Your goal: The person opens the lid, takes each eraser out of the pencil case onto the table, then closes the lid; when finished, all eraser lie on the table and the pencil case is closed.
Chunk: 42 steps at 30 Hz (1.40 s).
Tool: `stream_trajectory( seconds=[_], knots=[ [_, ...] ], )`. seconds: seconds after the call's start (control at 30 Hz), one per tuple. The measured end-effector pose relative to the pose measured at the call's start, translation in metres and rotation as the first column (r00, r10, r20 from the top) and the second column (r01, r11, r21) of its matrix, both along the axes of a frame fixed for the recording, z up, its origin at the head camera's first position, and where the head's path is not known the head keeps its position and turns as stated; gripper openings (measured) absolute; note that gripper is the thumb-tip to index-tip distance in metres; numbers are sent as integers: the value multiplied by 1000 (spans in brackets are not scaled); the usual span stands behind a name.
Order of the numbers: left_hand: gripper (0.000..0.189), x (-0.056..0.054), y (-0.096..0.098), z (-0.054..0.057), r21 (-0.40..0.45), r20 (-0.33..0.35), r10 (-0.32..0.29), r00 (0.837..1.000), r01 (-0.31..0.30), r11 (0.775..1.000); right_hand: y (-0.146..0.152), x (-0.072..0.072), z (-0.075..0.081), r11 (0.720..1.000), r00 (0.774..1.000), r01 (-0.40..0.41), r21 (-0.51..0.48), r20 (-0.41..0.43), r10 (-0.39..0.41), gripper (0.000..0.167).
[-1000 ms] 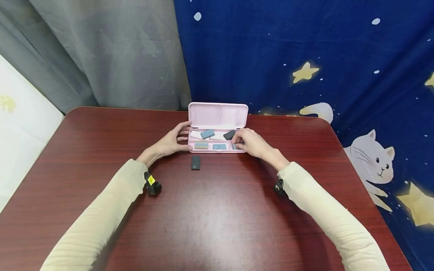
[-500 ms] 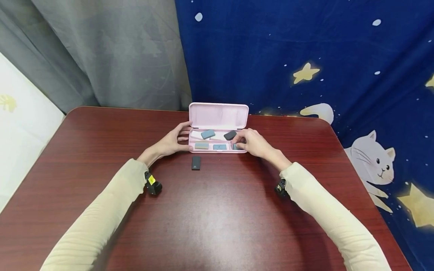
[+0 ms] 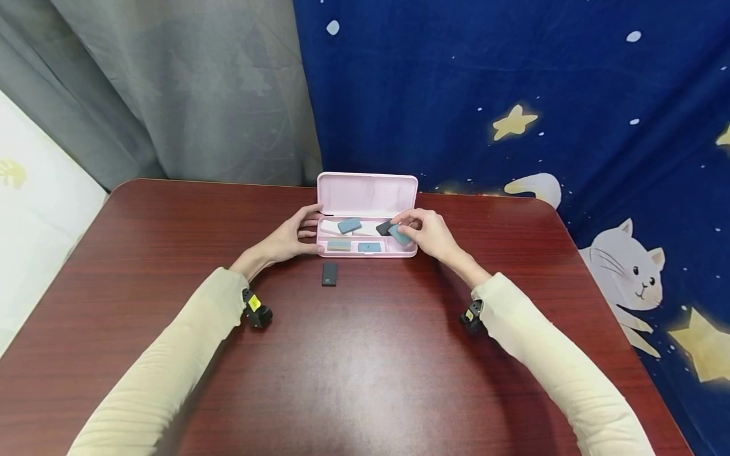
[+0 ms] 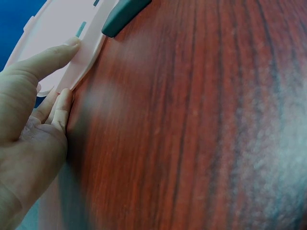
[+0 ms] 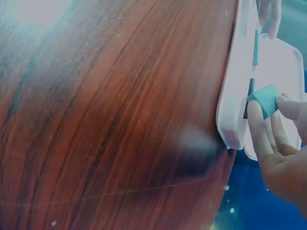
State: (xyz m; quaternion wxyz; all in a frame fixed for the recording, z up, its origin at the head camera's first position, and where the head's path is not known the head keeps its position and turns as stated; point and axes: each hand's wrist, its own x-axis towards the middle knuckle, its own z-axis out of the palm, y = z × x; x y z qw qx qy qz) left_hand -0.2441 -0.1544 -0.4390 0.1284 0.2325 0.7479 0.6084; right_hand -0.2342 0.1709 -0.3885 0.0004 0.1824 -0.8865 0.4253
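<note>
A pink pencil case (image 3: 367, 256) lies on the table with its lid raised at the back. My left hand (image 3: 284, 240) holds its left end, thumb at the front corner, fingers along the side. With thumb and fingers, my right hand (image 3: 432, 235) pinches a blue eraser (image 3: 399, 235), tilted above the right part of the case. In the right wrist view that blue eraser (image 5: 265, 99) sits between thumb and fingertips. Two blue erasers, the left one (image 3: 339, 246) and the middle one (image 3: 369, 247), lie in the front compartment. Another blue eraser (image 3: 349, 225) and a black eraser (image 3: 384, 228) lie in the back compartment.
A black eraser (image 3: 329, 274) lies on the brown table (image 3: 365, 354) in front of the case. White pieces (image 3: 365, 232) lie under the erasers in the back compartment. Grey and blue curtains (image 3: 399, 95) hang just behind the table's far edge.
My right hand has lifted the blue eraser out of the right end of the front compartment, up and slightly back. The left hand and the case stay in place.
</note>
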Motion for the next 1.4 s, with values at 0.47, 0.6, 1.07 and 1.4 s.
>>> stream_trajectory(
  seconds=[0.47, 0.6, 1.07, 1.4],
  knots=[
    [93, 0, 0, 0, 8, 5, 2, 1000, -3, 1000, -1, 11, -2, 943, 936, 56, -328, 345, 65, 36],
    [93, 1, -1, 0, 11, 5, -1, 1000, 1, 1000, -7, 20, -5, 914, 915, 70, -399, 391, 100, 37],
    [92, 1, 0, 1, 11, 10, -1, 1000, 1, 1000, -44, 60, -19, 891, 875, 55, -451, 452, 175, 34],
    [92, 2, 0, 1, 15, 3, -6, 1000, 6, 1000, -65, 69, -23, 890, 836, 57, -452, 509, 205, 39]
  ],
)
